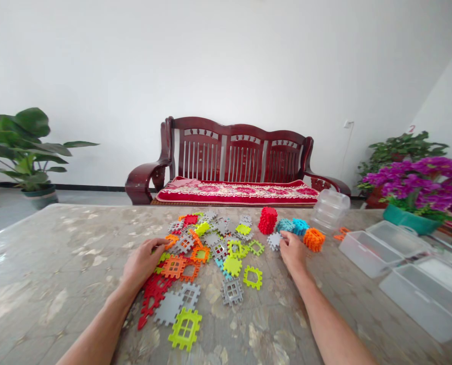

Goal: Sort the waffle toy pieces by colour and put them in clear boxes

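Note:
A loose heap of notched plastic building tiles in grey, orange, red and lime (pixel 232 265) lies across the middle of the table. At its left edge rests my left hand (pixel 145 257), fingers stretched over the tiles beside an orange tile (pixel 172 240); nothing shows in its grasp. My right hand (pixel 293 249) has its fingertips closed at the edge of a grey tile (pixel 274 241). Around that hand stand sorted stacks: a tall red stack (pixel 267 221), a teal stack (pixel 286 225), a blue stack (pixel 300 226) and an orange stack (pixel 314 240).
Clear plastic boxes (pixel 372 253) and their lids lie along the right side, with another clear container (pixel 330 209) behind the stacks. A few orange pieces (pixel 341 233) lie near them. Purple flowers in a green pot (pixel 412 221) stand at far right. Behind the table (pixel 77 243) is a wooden bench (pixel 245 152).

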`<action>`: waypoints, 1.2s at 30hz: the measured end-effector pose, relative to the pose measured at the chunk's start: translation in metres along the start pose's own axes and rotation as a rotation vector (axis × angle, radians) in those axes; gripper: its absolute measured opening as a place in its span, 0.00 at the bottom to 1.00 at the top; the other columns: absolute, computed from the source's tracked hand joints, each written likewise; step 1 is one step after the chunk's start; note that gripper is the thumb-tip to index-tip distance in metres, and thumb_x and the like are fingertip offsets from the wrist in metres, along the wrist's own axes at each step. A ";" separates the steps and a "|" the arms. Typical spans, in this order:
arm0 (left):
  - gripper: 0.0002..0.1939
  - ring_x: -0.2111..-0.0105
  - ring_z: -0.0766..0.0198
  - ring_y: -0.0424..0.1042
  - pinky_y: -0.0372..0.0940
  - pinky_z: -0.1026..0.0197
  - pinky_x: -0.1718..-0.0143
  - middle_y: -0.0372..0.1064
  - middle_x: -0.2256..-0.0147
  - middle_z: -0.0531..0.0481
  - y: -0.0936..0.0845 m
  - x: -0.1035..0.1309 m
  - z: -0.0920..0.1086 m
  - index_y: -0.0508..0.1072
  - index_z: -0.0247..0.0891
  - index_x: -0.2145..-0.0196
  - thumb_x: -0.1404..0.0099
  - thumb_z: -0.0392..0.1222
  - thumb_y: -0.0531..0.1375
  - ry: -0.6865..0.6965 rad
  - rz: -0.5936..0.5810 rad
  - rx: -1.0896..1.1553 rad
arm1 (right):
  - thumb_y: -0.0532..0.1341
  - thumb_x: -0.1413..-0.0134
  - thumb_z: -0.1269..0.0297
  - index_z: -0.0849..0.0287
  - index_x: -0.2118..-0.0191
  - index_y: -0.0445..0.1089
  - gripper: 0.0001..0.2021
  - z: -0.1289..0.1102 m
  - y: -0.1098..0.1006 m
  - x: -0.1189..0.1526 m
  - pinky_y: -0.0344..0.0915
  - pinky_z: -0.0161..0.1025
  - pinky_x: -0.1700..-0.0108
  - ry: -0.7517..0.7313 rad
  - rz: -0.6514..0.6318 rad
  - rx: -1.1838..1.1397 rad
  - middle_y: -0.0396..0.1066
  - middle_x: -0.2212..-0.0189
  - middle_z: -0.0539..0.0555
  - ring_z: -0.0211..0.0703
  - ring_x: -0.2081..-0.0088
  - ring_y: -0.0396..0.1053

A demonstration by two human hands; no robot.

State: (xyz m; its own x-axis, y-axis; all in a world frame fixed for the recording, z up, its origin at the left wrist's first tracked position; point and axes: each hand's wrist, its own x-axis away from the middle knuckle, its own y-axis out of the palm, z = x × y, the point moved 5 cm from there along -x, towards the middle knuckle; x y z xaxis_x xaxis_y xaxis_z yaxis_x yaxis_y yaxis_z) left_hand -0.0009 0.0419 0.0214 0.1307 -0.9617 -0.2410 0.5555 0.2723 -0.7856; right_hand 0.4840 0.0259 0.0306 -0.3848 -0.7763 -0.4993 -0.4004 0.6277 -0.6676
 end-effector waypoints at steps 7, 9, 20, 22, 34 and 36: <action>0.19 0.56 0.56 0.75 0.66 0.59 0.53 0.77 0.55 0.49 0.001 -0.001 -0.001 0.79 0.45 0.61 0.38 0.52 0.51 0.002 0.002 -0.007 | 0.58 0.43 0.63 0.56 0.52 0.75 0.15 -0.030 -0.007 0.012 0.61 0.43 0.51 -0.168 -0.071 0.352 0.75 0.55 0.57 0.51 0.54 0.69; 0.19 0.56 0.56 0.74 0.65 0.60 0.53 0.77 0.55 0.49 0.001 -0.001 -0.002 0.79 0.45 0.60 0.38 0.51 0.51 0.006 0.000 -0.009 | 0.60 0.44 0.61 0.55 0.50 0.74 0.16 -0.035 -0.004 0.014 0.61 0.43 0.51 -0.194 -0.093 0.372 0.75 0.53 0.57 0.51 0.53 0.68; 0.18 0.56 0.56 0.74 0.65 0.59 0.52 0.76 0.53 0.49 0.000 0.001 0.002 0.78 0.45 0.59 0.37 0.50 0.51 -0.023 -0.020 -0.017 | 0.60 0.46 0.67 0.56 0.54 0.76 0.14 -0.037 0.005 0.021 0.61 0.43 0.53 -0.255 -0.152 0.337 0.75 0.55 0.56 0.50 0.55 0.68; 0.18 0.56 0.57 0.74 0.65 0.59 0.52 0.76 0.53 0.49 0.000 0.001 0.002 0.78 0.44 0.59 0.37 0.49 0.51 -0.025 -0.028 -0.015 | 0.60 0.46 0.68 0.56 0.55 0.76 0.14 -0.040 0.004 0.022 0.61 0.43 0.52 -0.280 -0.125 0.306 0.75 0.55 0.56 0.50 0.55 0.67; 0.18 0.55 0.57 0.74 0.65 0.60 0.51 0.76 0.53 0.50 0.002 0.000 -0.001 0.78 0.44 0.59 0.37 0.50 0.51 -0.018 -0.018 -0.004 | 0.58 0.44 0.70 0.56 0.47 0.71 0.18 -0.098 0.029 0.044 0.60 0.46 0.44 -0.491 -0.230 0.096 0.71 0.47 0.56 0.50 0.47 0.64; 0.18 0.55 0.57 0.74 0.65 0.60 0.51 0.76 0.53 0.50 0.002 0.000 0.000 0.78 0.44 0.59 0.37 0.49 0.51 -0.023 -0.020 -0.008 | 0.57 0.43 0.70 0.56 0.45 0.70 0.19 -0.101 0.034 0.043 0.60 0.47 0.43 -0.489 -0.247 0.115 0.70 0.46 0.56 0.51 0.45 0.63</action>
State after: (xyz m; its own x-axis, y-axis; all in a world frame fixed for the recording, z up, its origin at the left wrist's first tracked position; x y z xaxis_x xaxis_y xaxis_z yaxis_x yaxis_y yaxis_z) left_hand 0.0003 0.0422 0.0199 0.1387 -0.9675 -0.2116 0.5520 0.2529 -0.7946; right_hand 0.3703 0.0197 0.0425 0.1502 -0.8527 -0.5003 -0.3254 0.4352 -0.8395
